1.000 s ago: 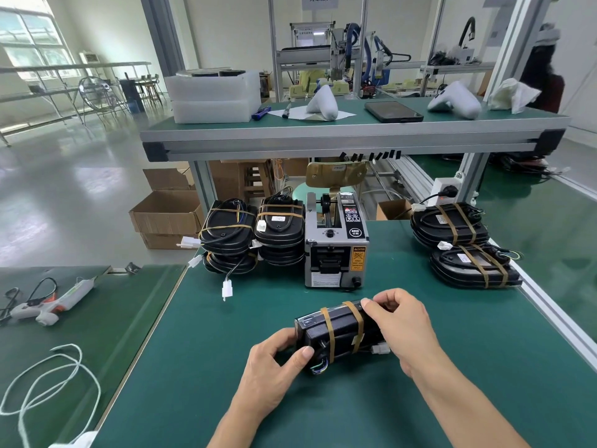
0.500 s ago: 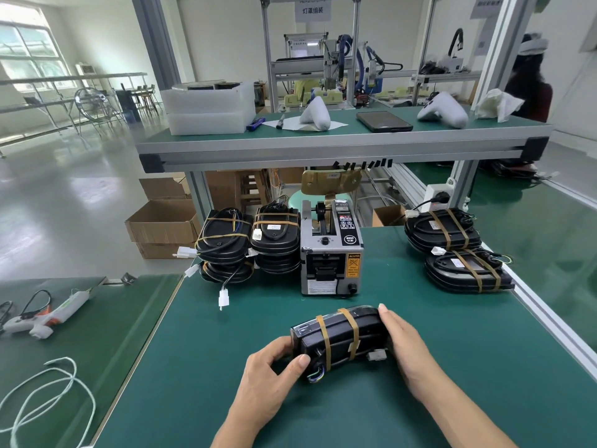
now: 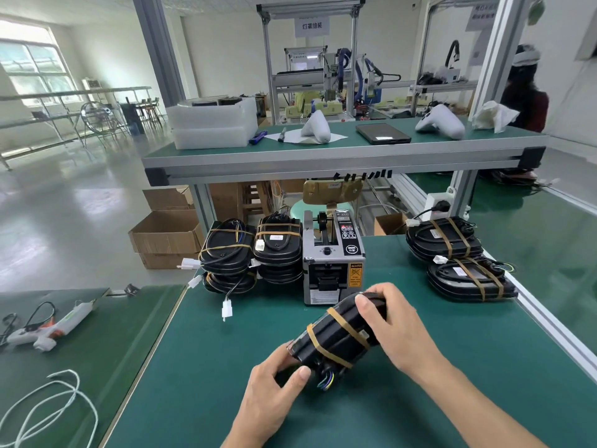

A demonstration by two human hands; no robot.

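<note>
A black bundle (image 3: 336, 334) of stacked housings, bound by two tan bands, is held tilted over the green bench mat (image 3: 420, 383), its far end raised to the right. My left hand (image 3: 274, 392) grips its near lower end, thumb on the front edge. My right hand (image 3: 392, 324) grips its raised far end from above, fingers curled over the top. Coloured wires hang from the bundle's underside near my left thumb.
A tape dispenser (image 3: 332, 257) stands just behind the bundle. Stacks of banded black bundles (image 3: 252, 253) sit to its left, and two more banded bundles (image 3: 458, 263) lie at the right by the aluminium rail. A glue gun (image 3: 48, 328) and white cord (image 3: 48, 405) lie on the left mat.
The bundle, lying level between my hands before, is now tilted with its right end raised. My right hand has moved from its side to over its top.
</note>
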